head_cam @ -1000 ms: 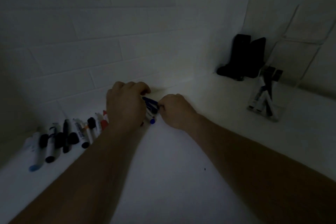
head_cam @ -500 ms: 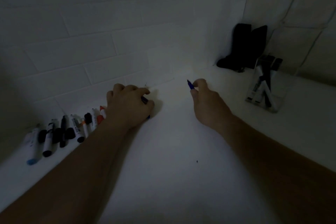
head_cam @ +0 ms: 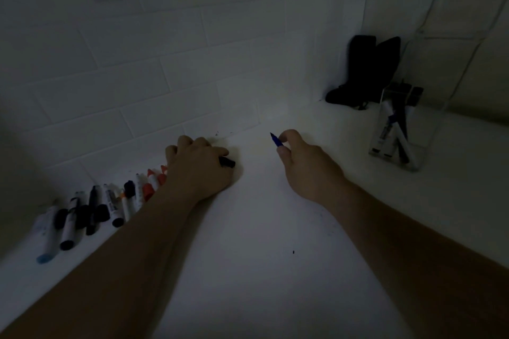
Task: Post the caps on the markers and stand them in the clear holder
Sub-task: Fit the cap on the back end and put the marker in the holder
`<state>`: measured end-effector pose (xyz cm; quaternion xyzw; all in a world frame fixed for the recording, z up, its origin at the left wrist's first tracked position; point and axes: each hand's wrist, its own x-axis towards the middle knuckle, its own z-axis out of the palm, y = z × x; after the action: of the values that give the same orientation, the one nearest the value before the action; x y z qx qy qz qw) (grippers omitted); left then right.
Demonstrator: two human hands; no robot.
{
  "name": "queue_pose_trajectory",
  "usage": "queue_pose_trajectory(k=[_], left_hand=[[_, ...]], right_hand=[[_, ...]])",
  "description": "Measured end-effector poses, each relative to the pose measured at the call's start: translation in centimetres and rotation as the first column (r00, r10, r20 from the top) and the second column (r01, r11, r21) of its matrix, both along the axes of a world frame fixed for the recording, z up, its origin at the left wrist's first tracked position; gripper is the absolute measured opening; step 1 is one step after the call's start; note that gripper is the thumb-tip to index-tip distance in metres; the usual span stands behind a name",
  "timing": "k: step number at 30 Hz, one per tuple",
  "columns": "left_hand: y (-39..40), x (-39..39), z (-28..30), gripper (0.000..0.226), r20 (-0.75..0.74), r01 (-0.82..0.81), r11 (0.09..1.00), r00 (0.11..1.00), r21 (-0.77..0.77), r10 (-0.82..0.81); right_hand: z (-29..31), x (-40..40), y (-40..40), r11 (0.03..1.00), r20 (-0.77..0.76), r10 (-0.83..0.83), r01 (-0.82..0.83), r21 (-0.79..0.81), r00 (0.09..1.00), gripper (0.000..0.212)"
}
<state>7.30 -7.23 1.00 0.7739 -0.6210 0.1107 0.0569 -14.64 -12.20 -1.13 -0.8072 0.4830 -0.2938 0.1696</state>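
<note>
scene: dim, white counter (head_cam: pixel 248 270) set in a corner of white tiled wall (head_cam: pixel 154 69)
left hand (head_cam: pixel 198 170): knuckles up, resting on the counter by the wall, fingers curled round a dark marker end (head_cam: pixel 228 162) that pokes out on the thumb side; rest of that marker hidden under the hand
right hand (head_cam: pixel 305 165): raised a little off the counter, well apart from the left hand, thumb and forefinger pinching a small blue piece (head_cam: pixel 275 140), pointed end up and toward the wall; can't tell if it is a cap or a marker tip
hands: apart, each gripping its own item, not touching each other
loose markers (head_cam: pixel 91 209): row lying flat on the counter along the wall, left of the left hand; black caps, white barrels, red-orange ones nearest the hand, one light blue end (head_cam: pixel 44 258) nearest the camera; some caps look loose among them, too dark to count
clear holder (head_cam: pixel 396 129): upright on the counter at far right, well apart from both hands; several markers stand leaning inside, dark caps up
black object (head_cam: pixel 366 71): in the corner behind the holder, against the wall, shape unclear
clear sheet stand (head_cam: pixel 451 44): against the right wall behind the holder, edges only faintly visible
</note>
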Motion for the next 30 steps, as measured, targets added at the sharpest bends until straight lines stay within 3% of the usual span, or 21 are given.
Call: queue_pose_trajectory(k=[6,11,14,25,30], left_hand=[[0.6,-0.3,0.1,0.036,0.005,0.072,0.996,0.997,-0.05,-0.072],[0.7,-0.7,-0.1,0.012,-0.043,0.164,0.937,0.982,-0.309,-0.186],[0.8,-1.2,0.2,0.009,-0.106,0.172,0.9,0.967,-0.4,-0.232],[0.3,-1.3,-0.1,0.012,-0.142,0.211,0.884,0.946,-0.417,-0.292],[0.1,-1.3,-0.3,0.02,-0.096,0.343,0.841,0.904,-0.418,-0.416]], right_hand=[[-0.2,-0.2,-0.1,0.998,0.101,0.058,-0.059,0.007,0.993,0.03],[0.2,-0.5,-0.3,0.989,0.141,0.087,-0.068,-0.133,0.986,0.021],[0.4,-0.6,-0.2,0.975,0.122,0.115,-0.088,-0.206,0.986,0.022],[0.7,-0.6,0.4,0.953,0.065,0.163,-0.14,-0.269,0.984,0.022],[0.8,-0.2,0.7,0.942,-0.022,0.167,-0.166,-0.292,0.986,0.021]])
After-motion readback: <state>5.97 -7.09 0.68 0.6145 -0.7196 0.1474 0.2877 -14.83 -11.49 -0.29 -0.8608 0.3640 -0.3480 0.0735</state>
